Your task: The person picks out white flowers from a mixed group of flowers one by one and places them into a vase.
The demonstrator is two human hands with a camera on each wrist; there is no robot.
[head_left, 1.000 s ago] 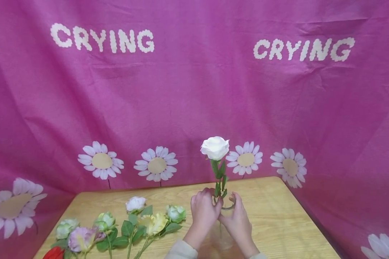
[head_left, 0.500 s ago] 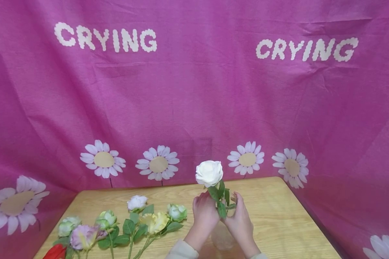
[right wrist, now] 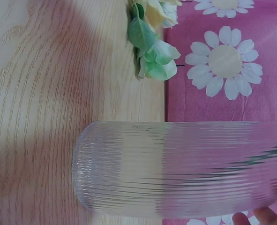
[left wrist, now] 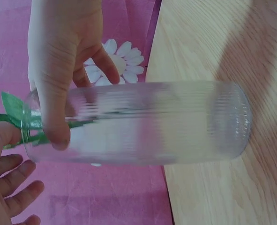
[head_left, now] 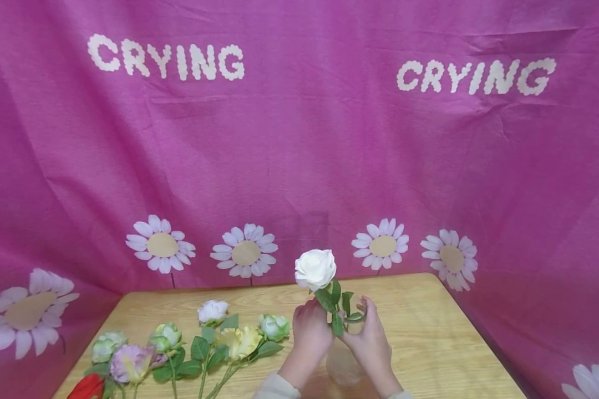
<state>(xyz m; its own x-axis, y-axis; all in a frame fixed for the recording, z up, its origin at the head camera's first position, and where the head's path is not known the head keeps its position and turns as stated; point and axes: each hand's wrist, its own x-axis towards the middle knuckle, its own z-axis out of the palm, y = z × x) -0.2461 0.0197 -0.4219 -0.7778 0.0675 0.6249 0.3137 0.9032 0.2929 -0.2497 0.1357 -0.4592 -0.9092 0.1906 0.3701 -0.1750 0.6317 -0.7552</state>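
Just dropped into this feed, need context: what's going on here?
A person's left hand holds a white rose by its stem, at the mouth of a clear ribbed vase. Their right hand grips the vase near its rim. The stem reaches down inside; the bloom is above. More flowers lie on the table to the person's left.

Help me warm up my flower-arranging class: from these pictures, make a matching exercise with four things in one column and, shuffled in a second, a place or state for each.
Things
1. Clear, ribbed cylindrical vase
2. Bright red flower
3. Magenta fabric backdrop
4. Large white rose on a green-leaved stem

Places and states
A. Hanging behind the pale wooden table
B. Stem reaching into the vase
C. Lying near the ruffled purple flower
D. Held near its mouth by the person's bare right hand

Right pairs: 1-D; 2-C; 3-A; 4-B
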